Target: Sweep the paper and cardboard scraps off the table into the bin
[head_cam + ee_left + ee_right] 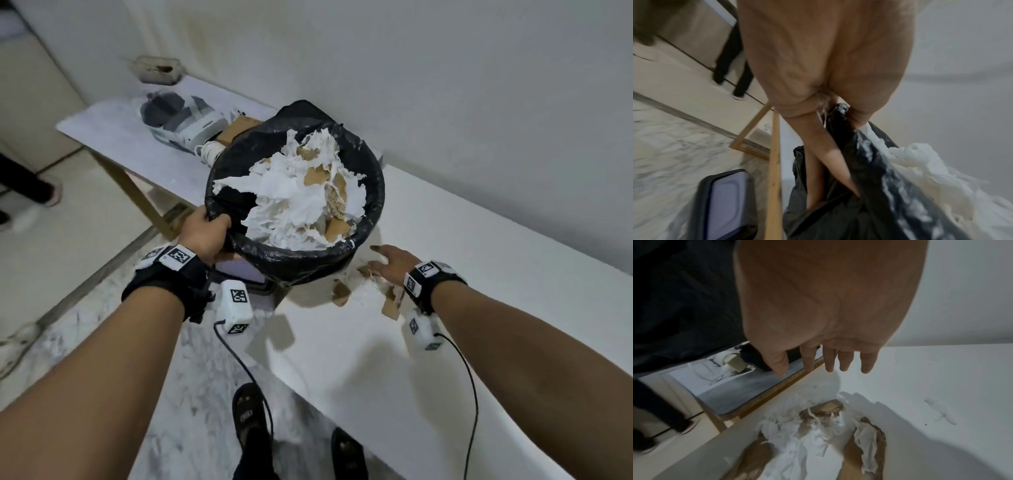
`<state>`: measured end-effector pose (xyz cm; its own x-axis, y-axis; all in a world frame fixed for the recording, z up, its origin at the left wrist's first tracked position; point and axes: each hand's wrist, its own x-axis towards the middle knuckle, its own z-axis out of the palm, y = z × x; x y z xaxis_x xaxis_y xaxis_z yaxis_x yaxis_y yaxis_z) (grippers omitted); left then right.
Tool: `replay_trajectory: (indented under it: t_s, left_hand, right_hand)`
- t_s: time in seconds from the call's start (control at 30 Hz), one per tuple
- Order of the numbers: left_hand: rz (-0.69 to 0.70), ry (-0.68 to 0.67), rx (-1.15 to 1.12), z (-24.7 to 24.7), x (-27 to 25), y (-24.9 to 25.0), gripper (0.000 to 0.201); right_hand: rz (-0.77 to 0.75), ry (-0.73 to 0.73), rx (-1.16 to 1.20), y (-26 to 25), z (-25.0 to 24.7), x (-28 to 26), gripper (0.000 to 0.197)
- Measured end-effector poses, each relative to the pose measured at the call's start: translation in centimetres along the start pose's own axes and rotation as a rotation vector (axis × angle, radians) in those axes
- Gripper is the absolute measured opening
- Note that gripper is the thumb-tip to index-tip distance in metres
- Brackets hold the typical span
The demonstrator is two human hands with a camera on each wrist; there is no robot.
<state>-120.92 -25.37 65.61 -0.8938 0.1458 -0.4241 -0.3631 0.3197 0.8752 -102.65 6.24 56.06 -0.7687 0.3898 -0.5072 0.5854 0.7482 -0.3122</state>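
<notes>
Both forearms reach out from the bottom of the head view, each with a black wrist strap carrying white tagged blocks. The left hand grips the near rim of the bin, fingers and thumb curled round the bunched black liner (the left wrist view shows the plastic pinched between them), holding the bin tilted at the left end of the table. The bin is heaped with torn white paper and brown cardboard pieces. The right hand is stretched flat over the table, palm down, fingers straight and slightly spread, holding nothing. Under and beside it, near the table's left edge and just beside the bin's base, lies a small pile of scraps: crumpled white paper mixed with cardboard.
</notes>
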Motion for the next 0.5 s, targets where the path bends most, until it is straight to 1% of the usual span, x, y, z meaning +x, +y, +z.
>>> replay_trajectory:
  t_s: [0.17,0.23,0.3,0.4,0.5]
  left_hand:
    - [-0.060,0.161,-0.090,-1.2,-6.1,-6.6,0.027]
    - [-0.089,0.228,-0.107,-2.1,-7.6,-9.4,0.028]
    - [-0.121,0.267,-0.126,-3.0,-8.9,-11.9,0.027]
    - [-0.150,0.312,-0.134,-3.9,-10.5,-15.3,0.025]
    - [-0.174,0.348,-0.126,-4.6,-11.8,-17.8,0.028]
  right_hand:
    - [-0.088,0.031,0.067,0.8,0.5,1.4,0.059]
    - [-0.120,0.045,0.116,0.7,0.8,2.7,0.059]
    - [-0.144,0.058,0.133,0.3,1.2,4.5,0.061]
    - [-0.178,0.046,0.042,0.1,2.4,7.7,0.064]
    - [-0.144,-0.007,-0.068,0.0,3.6,9.8,0.068]
